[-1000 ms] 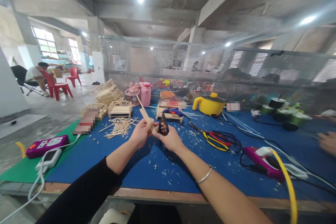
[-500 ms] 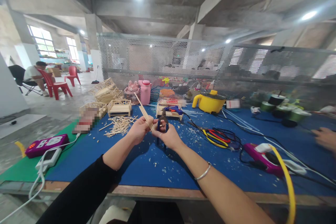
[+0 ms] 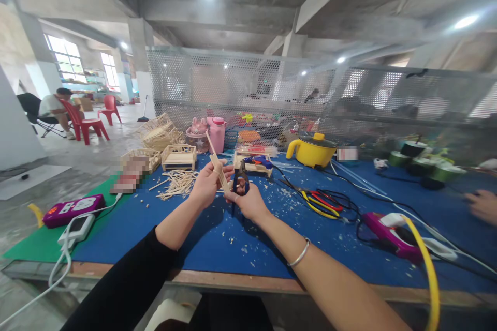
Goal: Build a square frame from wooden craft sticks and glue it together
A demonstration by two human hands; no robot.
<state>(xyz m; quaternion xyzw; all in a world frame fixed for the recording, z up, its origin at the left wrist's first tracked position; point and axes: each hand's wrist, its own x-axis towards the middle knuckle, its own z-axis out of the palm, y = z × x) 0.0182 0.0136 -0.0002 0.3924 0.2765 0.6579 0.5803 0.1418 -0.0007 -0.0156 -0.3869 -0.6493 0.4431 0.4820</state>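
While the left hand stays out over the near-middle of the bench, it's clamped on a thin bundle of wooden sticks. Long axis slants: upper ends point away and a bit left, lower ends toward the wearer and right. One stick runs well past the rest at the far end. Right hand is wrapped around dark-handled pliers, nose up and away, just right of the bundle. Hands close together; can't tell if the pliers touch the sticks. Loose stick pile just left, small wooden frame behind it. Blue glue gun beyond the pliers, yellow pot farther right.
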